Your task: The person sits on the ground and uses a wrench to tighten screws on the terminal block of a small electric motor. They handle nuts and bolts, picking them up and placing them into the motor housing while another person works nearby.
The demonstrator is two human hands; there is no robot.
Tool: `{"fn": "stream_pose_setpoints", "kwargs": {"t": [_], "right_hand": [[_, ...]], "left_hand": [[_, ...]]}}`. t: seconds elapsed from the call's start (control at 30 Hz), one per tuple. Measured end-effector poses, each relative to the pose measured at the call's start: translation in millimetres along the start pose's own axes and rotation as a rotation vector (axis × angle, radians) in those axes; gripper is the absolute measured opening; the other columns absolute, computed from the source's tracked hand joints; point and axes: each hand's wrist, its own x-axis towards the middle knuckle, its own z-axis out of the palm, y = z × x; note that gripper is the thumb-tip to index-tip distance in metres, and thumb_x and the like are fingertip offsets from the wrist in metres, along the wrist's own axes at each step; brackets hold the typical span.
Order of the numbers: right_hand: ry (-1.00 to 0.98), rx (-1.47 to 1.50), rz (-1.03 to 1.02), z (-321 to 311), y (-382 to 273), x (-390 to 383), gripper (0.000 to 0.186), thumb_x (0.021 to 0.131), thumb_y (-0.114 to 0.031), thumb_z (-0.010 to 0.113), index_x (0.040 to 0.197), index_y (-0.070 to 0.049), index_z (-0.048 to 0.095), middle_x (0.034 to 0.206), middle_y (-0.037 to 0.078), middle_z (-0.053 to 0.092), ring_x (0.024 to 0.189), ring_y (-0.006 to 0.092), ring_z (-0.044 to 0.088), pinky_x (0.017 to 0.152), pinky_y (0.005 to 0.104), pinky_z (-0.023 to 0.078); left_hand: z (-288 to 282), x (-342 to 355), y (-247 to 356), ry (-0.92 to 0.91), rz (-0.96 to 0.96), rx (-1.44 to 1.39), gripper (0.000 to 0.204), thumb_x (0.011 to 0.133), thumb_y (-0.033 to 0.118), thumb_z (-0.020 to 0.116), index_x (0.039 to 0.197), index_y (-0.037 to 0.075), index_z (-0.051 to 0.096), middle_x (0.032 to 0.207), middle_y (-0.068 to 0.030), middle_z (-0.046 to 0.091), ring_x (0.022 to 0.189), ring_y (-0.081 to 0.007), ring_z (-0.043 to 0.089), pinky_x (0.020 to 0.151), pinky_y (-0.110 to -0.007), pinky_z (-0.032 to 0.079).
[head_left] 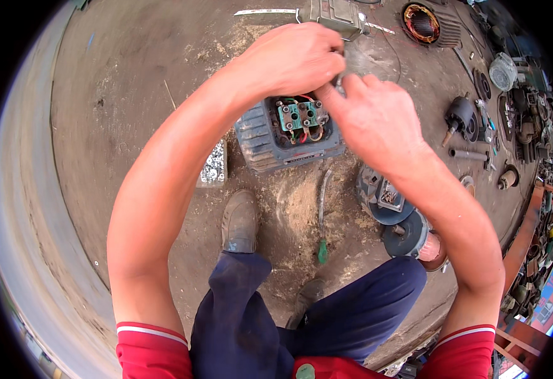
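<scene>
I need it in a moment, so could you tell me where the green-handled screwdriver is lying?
In the head view, the green-handled screwdriver lies on the dirt floor just below the grey motor, between the person's left shoe and the round motor covers to the right.

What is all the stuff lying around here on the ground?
Electric motor: one, grey-blue, centre, terminal box open.
Terminal block: one, green, inside the box, coloured wires around it.
Screwdriver: one, green handle, on the dirt below the motor.
End covers: two, blue-grey, right of the screwdriver.
Stator: one, copper windings, top right.
Metal parts: many, dark, right edge.
Shoes: two, dusty grey, bottom centre.
Left hand: above the motor.
Right hand: beside it; what they pinch is hidden.
</scene>
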Motion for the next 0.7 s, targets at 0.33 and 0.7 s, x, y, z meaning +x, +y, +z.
{"fn": "stream_pose_setpoints", "kwargs": {"t": [0.33,0.7], "right_hand": [[-0.741,0.330,0.387,-4.4,-1.3,-35.8,0.021,0.089,-0.021,0.065,0.085,-0.003,0.073,0.083,0.022,0.073,0.087,0.0287,0.075,0.069,0.0418,0.057],[-0.409,2.260,1.259,29.3,-92.9,-30.2,0.029,0.105,-0.030,0.060,0.088,-0.007,0.062,0.061,-0.005,0.046,0.050,0.0060,0.035,0.045,0.0264,0.025]], "left_hand": [[43.3,-67.0,29.8,0.254,-0.135,-0.095,0.025,0.094,0.020,0.065,0.107,-0.001,0.068,0.096,-0.0146,0.067,0.080,-0.0295,0.066,0.076,-0.039,0.054],[111.1,-179.6,51.1,0.407,-0.544,-0.844,0.039,0.098,0.000,0.067,0.132,-0.003,0.048,0.102,-0.0086,0.068,0.085,-0.0104,0.062,0.073,-0.028,0.052]]}}
